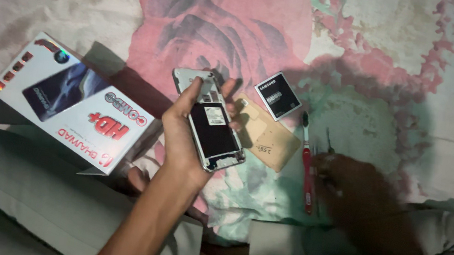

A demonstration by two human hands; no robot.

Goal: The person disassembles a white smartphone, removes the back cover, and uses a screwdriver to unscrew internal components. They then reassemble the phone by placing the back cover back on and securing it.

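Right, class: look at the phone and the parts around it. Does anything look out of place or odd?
Yes. The phone in the left hand has its back off, the battery bay empty. The battery and tan back cover lie loose on the floral cloth. The right hand is blurred beside a red toothbrush.

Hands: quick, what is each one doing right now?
Left hand: closed around an opened phone.
Right hand: blurred, by a red toothbrush; grip cannot be told.
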